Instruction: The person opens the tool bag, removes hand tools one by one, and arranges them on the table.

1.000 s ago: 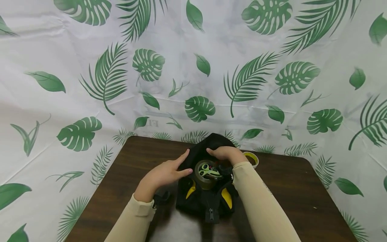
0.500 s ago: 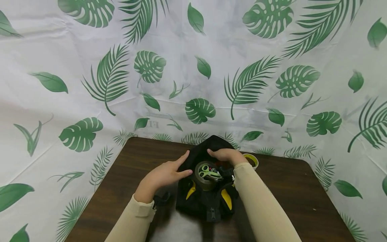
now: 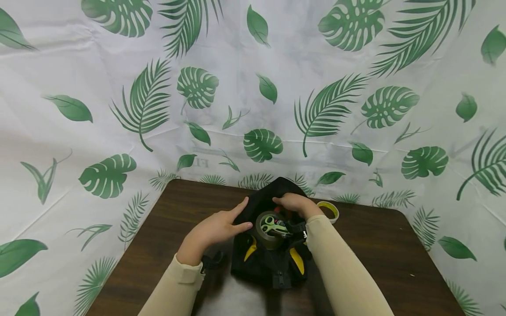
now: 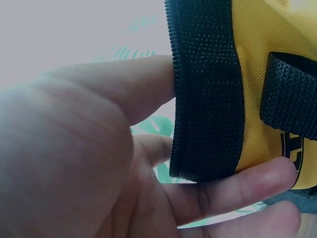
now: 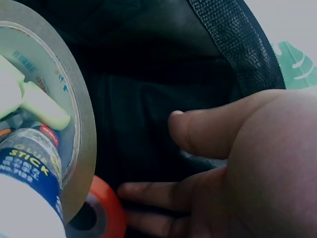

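Note:
A black and yellow zippered bag (image 3: 270, 186) stands unzipped on the table. My left hand (image 3: 213, 230) holds the left edge of its mouth; in the left wrist view the zipper band (image 4: 208, 99) passes between the digits, with two fingers across the yellow outside. Inside sits a wide roll of brown packing tape (image 3: 262, 240), with light-green scissors (image 3: 269, 224) and a glue stick (image 5: 29, 173) in its core. My right hand (image 3: 298, 204) reaches into the bag, thumb apart from the fingers, its fingertips right at an orange-red ring-shaped thing (image 5: 111, 210), partly hidden by the tape roll.
Behind my right wrist lies a white and yellow tape roll (image 3: 335, 210) on the dark wooden table (image 3: 189, 197). A leaf-printed white cloth (image 3: 229, 87) hangs just past the table's back edge.
My right hand has shifted slightly within the bag, and more of the red thing shows beneath it. The left hand keeps its hold on the bag's edge.

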Demonstrator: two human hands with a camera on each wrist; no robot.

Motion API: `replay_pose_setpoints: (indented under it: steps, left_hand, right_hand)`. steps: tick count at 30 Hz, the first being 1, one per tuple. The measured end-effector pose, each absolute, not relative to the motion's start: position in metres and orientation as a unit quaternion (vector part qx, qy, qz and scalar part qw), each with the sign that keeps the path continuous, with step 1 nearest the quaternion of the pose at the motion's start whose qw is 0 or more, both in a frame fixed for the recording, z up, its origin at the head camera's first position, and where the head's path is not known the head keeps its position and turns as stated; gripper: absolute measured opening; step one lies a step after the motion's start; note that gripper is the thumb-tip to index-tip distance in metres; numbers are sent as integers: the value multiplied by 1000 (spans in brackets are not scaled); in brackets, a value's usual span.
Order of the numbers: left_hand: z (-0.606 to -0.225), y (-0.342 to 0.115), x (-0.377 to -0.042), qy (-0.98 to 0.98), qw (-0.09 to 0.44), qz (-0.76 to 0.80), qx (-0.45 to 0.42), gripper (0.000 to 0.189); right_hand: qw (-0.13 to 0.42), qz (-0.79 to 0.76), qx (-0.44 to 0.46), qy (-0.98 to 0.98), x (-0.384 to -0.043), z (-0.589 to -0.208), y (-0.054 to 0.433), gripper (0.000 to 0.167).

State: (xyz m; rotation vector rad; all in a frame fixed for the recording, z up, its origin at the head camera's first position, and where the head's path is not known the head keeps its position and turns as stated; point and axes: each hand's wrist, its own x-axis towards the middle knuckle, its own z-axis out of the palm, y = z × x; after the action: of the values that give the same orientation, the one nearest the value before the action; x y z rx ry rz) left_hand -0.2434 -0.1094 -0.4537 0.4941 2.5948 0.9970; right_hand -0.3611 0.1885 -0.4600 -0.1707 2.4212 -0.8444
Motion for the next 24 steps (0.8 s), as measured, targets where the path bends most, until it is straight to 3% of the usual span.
replay_pose_setpoints:
  steps: [6, 17, 24]
  left_hand:
    - [-455, -110, -243, 907, 159, 350, 173, 86]
    - [-458, -113, -245, 907, 155, 348, 180, 87]
    - [-460, -113, -245, 907, 152, 348, 182, 87]
  right_hand:
    - [268, -296, -103, 911, -359, -461, 189, 29]
    - [217, -236, -145, 936, -359, -468, 186, 26]
    - [162, -193, -191, 949, -348, -449, 180, 24]
